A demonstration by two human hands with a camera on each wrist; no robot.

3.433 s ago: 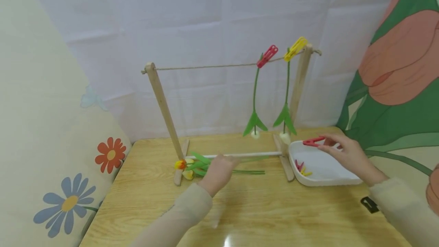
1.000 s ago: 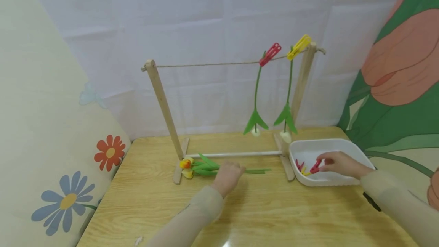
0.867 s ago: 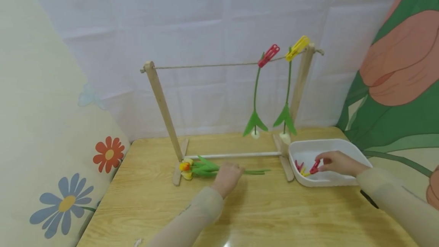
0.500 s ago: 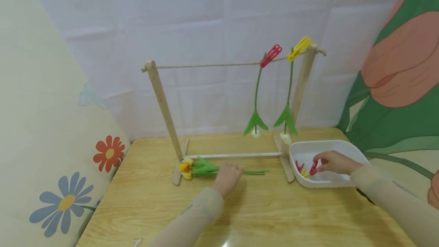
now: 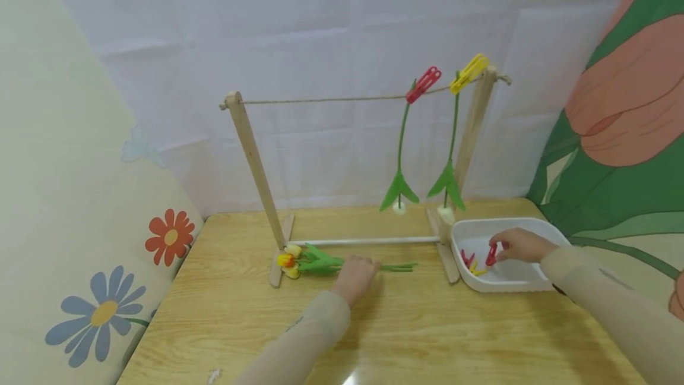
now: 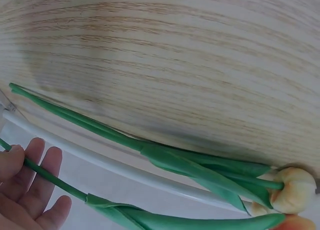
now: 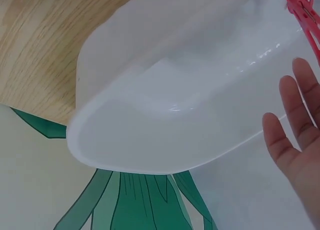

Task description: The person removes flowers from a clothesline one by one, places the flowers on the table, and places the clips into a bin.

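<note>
My left hand (image 5: pixel 357 278) pinches the green stem of a tulip (image 6: pixel 145 219) between thumb and fingers, over the table, its orange head partly cut off in the left wrist view. Beside it lie other artificial tulips (image 6: pixel 210 175) with pale yellow heads, pointing left in the head view. My right hand (image 5: pixel 521 245) reaches into the white tray (image 5: pixel 534 284), thumb and fingertips at the upper end of a red clothespin (image 5: pixel 491 255). In the right wrist view the pinching fingertips are out of frame. Other red clothespins (image 5: pixel 467 259) and a yellow clothespin (image 5: pixel 478 270) lie by it.
A wooden rack with a rope (image 5: pixel 320 100) stands at the back. From its right half two white tulips hang head down, clipped by a red clothespin (image 5: pixel 424 84) and a yellow clothespin (image 5: pixel 469 73). A white rod (image 5: pixel 369 241) joins the rack's feet. A white cloth hangs behind.
My right hand has lowered the red clothespin from above the tray's rim into the tray, then shifted slightly left. My left hand moved right along the tulip stems, then stayed nearly still.
</note>
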